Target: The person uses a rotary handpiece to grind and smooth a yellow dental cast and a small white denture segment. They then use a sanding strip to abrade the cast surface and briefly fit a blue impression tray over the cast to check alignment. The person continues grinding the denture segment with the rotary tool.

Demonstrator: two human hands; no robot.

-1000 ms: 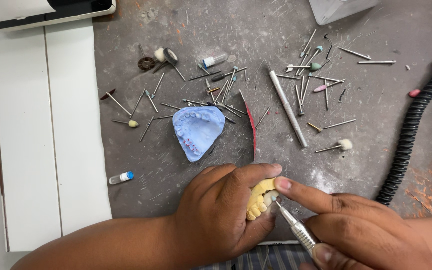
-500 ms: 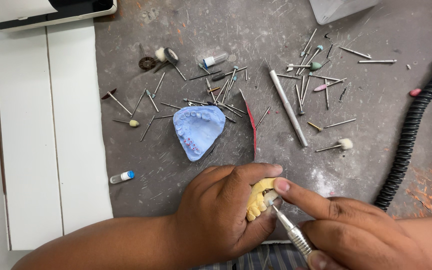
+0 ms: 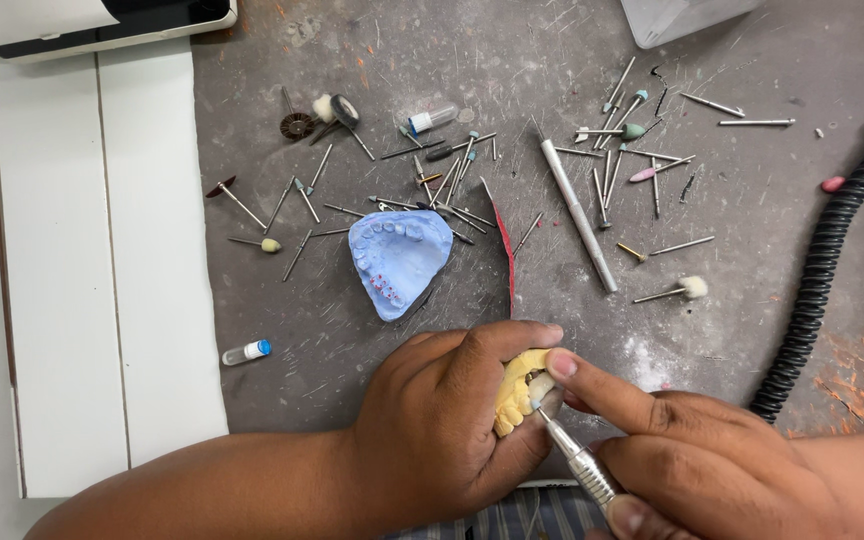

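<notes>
My left hand (image 3: 447,425) cups a small yellow dental cast (image 3: 515,392) at the near edge of the grey mat (image 3: 552,80). In my right hand (image 3: 692,455) I grip a slim metal handpiece (image 3: 577,462) like a pen. Its bur tip touches the cast, and my right forefinger rests on the cast's top. A blue dental cast (image 3: 399,260) lies teeth-up on the mat just beyond my left hand.
Several burs and polishing points (image 3: 452,170) lie scattered across the mat, along with a metal rod (image 3: 578,214) and a red strip (image 3: 505,255). A black coiled cord (image 3: 827,260) runs down the right side. A small blue-capped vial (image 3: 246,352) lies left. White boards (image 3: 92,260) flank the mat.
Both hands stay in place on the yellow cast. The handpiece tip has shifted only slightly against it.
</notes>
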